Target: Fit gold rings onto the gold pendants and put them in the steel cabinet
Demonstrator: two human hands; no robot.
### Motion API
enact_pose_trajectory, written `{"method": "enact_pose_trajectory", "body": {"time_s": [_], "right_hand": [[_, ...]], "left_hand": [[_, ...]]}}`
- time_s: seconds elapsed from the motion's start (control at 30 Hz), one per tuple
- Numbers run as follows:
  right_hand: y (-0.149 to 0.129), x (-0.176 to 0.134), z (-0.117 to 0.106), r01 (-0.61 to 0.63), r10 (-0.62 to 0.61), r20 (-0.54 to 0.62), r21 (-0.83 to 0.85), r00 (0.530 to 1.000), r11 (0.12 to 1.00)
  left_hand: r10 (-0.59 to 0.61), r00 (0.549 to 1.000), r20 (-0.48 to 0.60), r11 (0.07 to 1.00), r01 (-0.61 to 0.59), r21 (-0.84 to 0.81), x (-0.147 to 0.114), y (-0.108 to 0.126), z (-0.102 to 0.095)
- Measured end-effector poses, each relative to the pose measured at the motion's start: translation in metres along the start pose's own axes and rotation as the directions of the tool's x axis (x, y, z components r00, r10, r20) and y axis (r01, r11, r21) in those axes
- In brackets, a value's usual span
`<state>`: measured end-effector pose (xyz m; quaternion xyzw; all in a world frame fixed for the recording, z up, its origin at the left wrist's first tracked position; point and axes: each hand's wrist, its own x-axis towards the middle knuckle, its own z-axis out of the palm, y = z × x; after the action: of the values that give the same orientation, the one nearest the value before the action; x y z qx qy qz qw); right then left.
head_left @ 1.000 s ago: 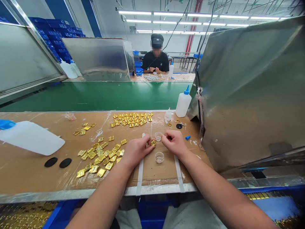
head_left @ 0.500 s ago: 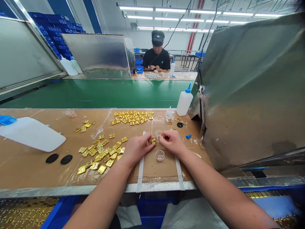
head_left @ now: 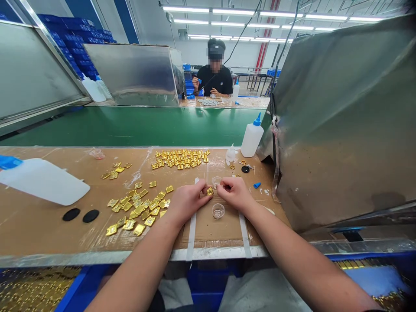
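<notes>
My left hand [head_left: 191, 199] pinches a small gold metal piece [head_left: 209, 191] between thumb and fingertips, just above the cardboard-covered bench. Close beside it, my right hand [head_left: 238, 194] is closed with its fingertips together on a thin stick, whose fine tip meets or nearly meets the gold piece. Much of the stick is hidden by the fingers. One small clear cup [head_left: 216, 182] sits behind the fingertips, and another clear cup [head_left: 218, 211] stands in front of them. Loose gold pieces [head_left: 139, 211] lie scattered left of my left wrist; more gold pieces [head_left: 182, 159] are grouped farther back.
A white bottle [head_left: 252, 138] with a blue nozzle stands back right; a larger one [head_left: 45, 182] lies at left by two black discs [head_left: 90, 216]. Beyond the green belt [head_left: 146, 125] sits a co-worker [head_left: 214, 78]. A metal panel [head_left: 351, 130] rises at right.
My hands stay almost in place, still holding the gold piece and the stick. Across the belt, the co-worker's hands have moved apart, one now raised with something blue.
</notes>
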<state>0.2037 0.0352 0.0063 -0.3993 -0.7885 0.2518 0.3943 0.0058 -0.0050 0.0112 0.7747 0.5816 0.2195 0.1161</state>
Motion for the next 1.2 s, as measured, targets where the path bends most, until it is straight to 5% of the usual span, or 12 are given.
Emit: {"method": "enact_pose_trajectory", "body": {"time_s": [0.5, 0.77, 1.0, 1.2], "right_hand": [[0.000, -0.001, -0.001, 0.014, -0.014, 0.003, 0.014, 1.000, 1.000], [0.008, 0.001, -0.007, -0.112, 0.109, -0.227, -0.001, 0.968, 0.994], [0.013, 0.004, -0.009, -0.238, 0.222, -0.096, -0.210, 0.970, 0.948], [0.003, 0.003, -0.013, -0.303, 0.299, -0.060, -0.285, 0.952, 0.909]], "left_hand": [[-0.005, 1.000, 0.000, 1.000, 0.005, 0.003, 0.000, 0.001, 0.000], [-0.043, 0.998, -0.049, 0.999, 0.041, -0.026, 0.000, -0.001, -0.003], [-0.127, 0.978, -0.167, 0.981, 0.099, -0.167, 0.002, -0.007, -0.001], [-0.086, 0.967, -0.238, 0.966, 0.023, -0.257, 0.003, -0.011, 0.000]]}}
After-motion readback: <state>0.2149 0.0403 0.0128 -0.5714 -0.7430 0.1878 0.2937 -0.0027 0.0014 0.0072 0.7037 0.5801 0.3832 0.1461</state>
